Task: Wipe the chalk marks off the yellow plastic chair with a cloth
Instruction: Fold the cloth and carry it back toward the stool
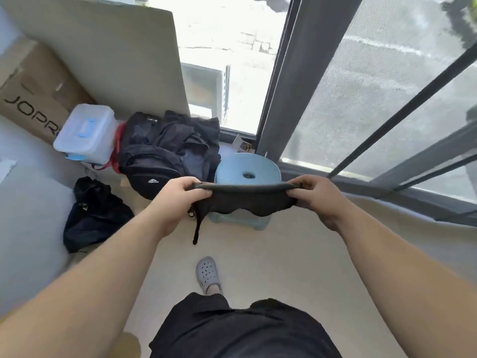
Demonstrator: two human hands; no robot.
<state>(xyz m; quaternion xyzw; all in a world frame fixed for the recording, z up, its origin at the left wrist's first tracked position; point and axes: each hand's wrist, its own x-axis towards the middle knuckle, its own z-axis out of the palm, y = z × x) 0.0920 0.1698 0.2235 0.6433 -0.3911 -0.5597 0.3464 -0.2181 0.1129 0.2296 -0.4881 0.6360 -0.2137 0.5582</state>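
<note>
Left hand and right hand are each pinching an end of the dark cloth, stretching it mid-air over a blue stool, getting it ready; no yellow chair is showing, so finding it looks next.

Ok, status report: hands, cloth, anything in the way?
Left hand and right hand each grip an end of the dark cloth, stretched between them. No yellow chair in view. Blue stool stands just beyond the cloth.

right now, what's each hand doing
Left hand: grips the left end of the dark grey fabric cloth.
Right hand: grips the cloth's right end.
</note>
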